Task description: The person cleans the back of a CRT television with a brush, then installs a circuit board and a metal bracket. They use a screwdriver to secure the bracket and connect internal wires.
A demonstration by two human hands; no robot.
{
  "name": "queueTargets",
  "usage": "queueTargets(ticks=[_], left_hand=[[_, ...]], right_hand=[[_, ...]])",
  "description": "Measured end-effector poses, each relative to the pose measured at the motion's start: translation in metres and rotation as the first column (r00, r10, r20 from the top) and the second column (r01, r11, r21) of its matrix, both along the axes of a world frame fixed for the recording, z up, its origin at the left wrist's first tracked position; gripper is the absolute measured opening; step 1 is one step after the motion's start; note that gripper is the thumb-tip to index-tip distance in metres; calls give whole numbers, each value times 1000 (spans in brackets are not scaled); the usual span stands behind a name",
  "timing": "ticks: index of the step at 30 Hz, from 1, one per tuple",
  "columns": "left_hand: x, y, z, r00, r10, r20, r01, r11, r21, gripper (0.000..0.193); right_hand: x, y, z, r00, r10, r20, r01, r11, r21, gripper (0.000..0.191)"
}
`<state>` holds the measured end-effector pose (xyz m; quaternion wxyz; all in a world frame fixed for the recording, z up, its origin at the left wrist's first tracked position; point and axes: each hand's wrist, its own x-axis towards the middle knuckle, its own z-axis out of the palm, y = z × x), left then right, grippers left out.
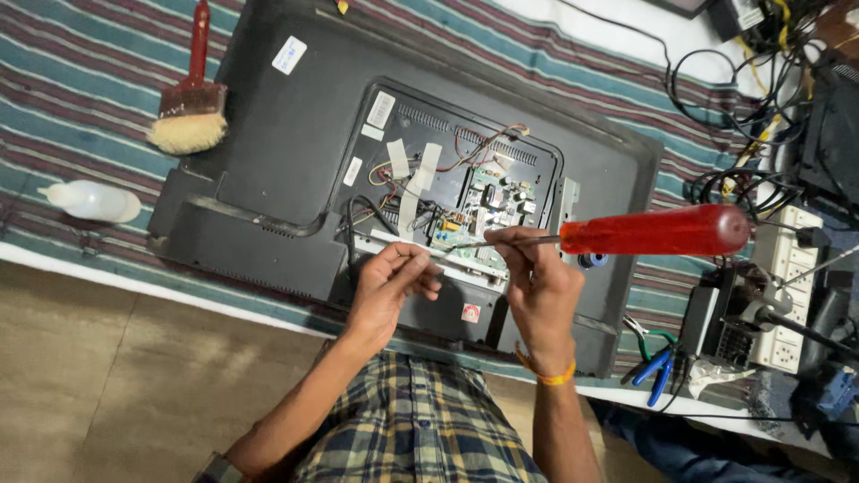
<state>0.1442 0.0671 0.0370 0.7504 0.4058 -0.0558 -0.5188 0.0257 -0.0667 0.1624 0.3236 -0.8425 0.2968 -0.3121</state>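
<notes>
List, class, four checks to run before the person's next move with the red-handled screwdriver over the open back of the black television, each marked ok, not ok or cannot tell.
1. Right hand has a grip on the metal shaft of the red-handled screwdriver: ok.
2. Screwdriver tip seated on a screw: cannot tell, too small.
3. Left hand clear of the green circuit board: ok, it is closed just below it.
4. Loose red and black wires away from the tip: ok.
5. Black television lying flat on the striped cloth: ok.

Striped cloth-covered table under a face-down television, brush, plastic bottle, power strip.
</notes>
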Motion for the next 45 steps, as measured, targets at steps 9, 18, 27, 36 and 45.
queueTargets(ticks=[9,18,27,36,45], left_hand=[[2,-10,-1,997,73,12,-73,997,-10,21],[17,-11,-7,995,96,-12,-96,995,17,20],[24,-14,-4,998,56,-31,-58,997,-59,20],[-1,-41,-29,954,-77,-291,27,985,-171,25],[-2,-47,-25,975,-91,-201,72,992,-103,25]], right_hand=[[-2,14,-50,979,-195,-64,192,980,-40,15],[58,-63,-82,814,-184,550,-307,669,677,28],[-5,-87,-35,580,-175,795,-156,935,319,17],[-48,-19,-26,781,-229,582,-55,902,428,13],[-60,-8,-39,826,-249,505,-12,889,459,18]])
